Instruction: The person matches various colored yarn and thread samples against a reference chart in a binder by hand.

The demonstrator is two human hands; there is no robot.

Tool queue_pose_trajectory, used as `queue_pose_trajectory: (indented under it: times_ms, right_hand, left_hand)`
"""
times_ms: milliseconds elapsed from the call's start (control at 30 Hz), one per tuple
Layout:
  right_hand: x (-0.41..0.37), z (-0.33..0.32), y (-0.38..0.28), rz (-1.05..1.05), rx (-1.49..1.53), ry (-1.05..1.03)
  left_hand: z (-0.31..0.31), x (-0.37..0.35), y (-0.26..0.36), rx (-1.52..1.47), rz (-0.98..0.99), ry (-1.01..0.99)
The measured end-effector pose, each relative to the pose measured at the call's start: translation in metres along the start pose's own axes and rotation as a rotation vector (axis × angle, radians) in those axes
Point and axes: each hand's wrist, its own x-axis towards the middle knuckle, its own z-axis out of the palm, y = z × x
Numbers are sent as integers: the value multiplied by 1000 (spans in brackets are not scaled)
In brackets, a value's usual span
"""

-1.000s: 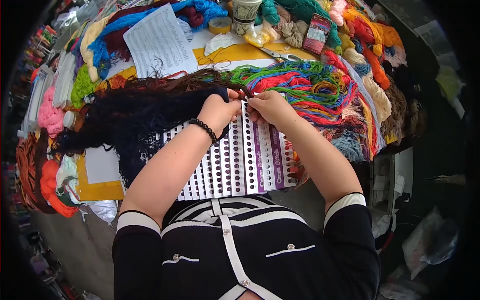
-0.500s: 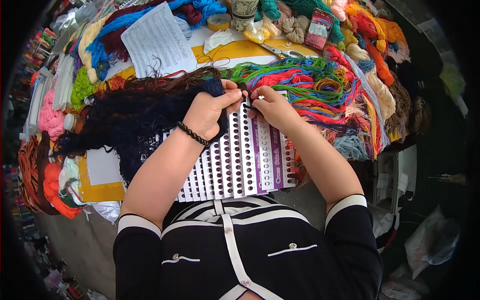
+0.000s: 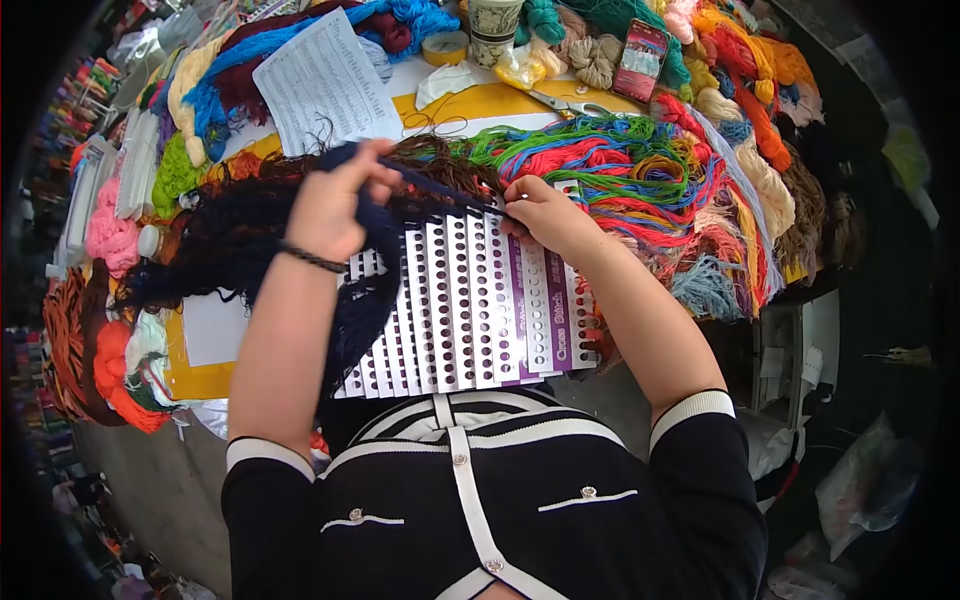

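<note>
My left hand [image 3: 335,210], slightly blurred, is closed around a dark navy hank of embroidery thread [image 3: 368,270] that hangs down below it. From there a navy strand [image 3: 440,188] runs right to my right hand [image 3: 543,212]. The right thumb and fingers are pinched on the strand at the top of the hole-punched thread cards [image 3: 460,320]. These white strips lie overlapped like a fan, with purple "Cross Stitch" cards [image 3: 560,330] at the right. Loose navy and dark brown threads spread out to the left. The exact hole at my fingertips is hidden.
Multicoloured threads [image 3: 620,180] lie beyond my right hand. Behind are scissors [image 3: 575,104], a phone [image 3: 641,60], a patterned cup [image 3: 494,30], a tape roll [image 3: 443,47] and a printed sheet [image 3: 325,85]. Thread hanks ring the table.
My left hand has moved away to the left with the navy thread, drawing a strand out between both hands. My right hand stays at the cards' top edge.
</note>
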Motion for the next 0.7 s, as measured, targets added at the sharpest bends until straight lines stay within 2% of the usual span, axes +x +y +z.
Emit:
queue_pose_trajectory:
  times_ms: [67,133,200,233,267,300,333,367,400,433,467,500,533,567,633,667,700]
  right_hand:
    - [3,-2,3,-39,-33,0]
    - [4,-1,6,-81,-68,-3]
    - [4,3,7,-90,-95,26]
    - [4,6,9,-100,-97,23]
    - [4,11,11,-196,-207,94]
    - [2,16,13,-291,-315,167]
    - [-8,28,6,-391,-238,176]
    - [-25,42,-8,-460,-149,123]
    - [-43,56,-23,-526,-60,70]
    - [-57,69,-32,-648,-85,71]
    - [-67,79,-40,-776,-112,75]
    - [-72,85,-47,-901,-143,50]
    - [-80,92,-54,-926,-70,-19]
    - [-83,100,-51,-799,46,-63]
    - [-83,112,-48,-540,332,-216]
    - [-84,114,-48,-540,328,-217]
    - [-84,115,-47,-446,405,-242]
  left_hand:
    - [-59,13,24,-140,119,-70]
    - [-80,1,57,-446,230,-111]
    - [-81,-13,71,-345,407,82]
    - [-93,-11,71,-344,297,139]
    - [-91,-20,62,-338,193,75]
    - [-86,-30,48,-321,142,-156]
    - [-50,-53,43,-128,104,-9]
    - [-34,-67,29,227,299,-62]
    - [-27,-79,21,248,206,-103]
    - [-26,-88,10,431,282,-186]
    - [-19,-99,8,269,137,-218]
    - [-11,-108,4,170,110,-244]
    - [-7,-113,2,72,82,-271]
    - [-16,-111,-4,49,88,-327]
    - [-12,-116,-8,66,124,-315]
    - [-10,-118,-10,82,156,-300]
    - [-8,-120,-10,102,143,-305]
